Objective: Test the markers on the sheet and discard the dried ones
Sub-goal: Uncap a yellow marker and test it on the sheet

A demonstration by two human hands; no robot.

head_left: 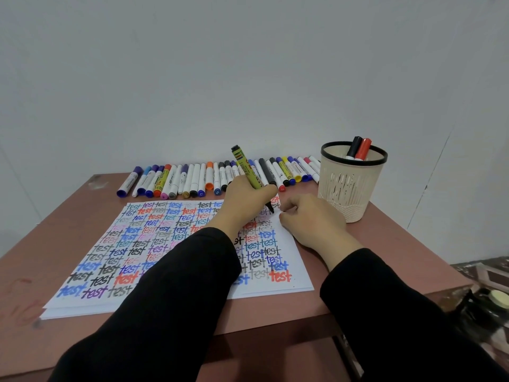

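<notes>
Left hand (245, 201) grips tilted yellow-green marker (245, 167), tip seemingly touching sheet (154, 244).

The left grip (245, 199) holds a yellow-green marker (248, 172) at a tilt, its dark tip on the sheet (132, 244), which is covered in coloured "test" words. The right grip (311, 219) rests curled at the sheet's right edge. A row of markers (192, 177) lies behind the sheet. A beige basket (349, 194) on the reddish surface (41, 244) holds two more markers (359, 148).

Left hand (245, 199) grips a marker (246, 166) pen-style; right hand (311, 219) lies beside it, fingers curled under.
</notes>
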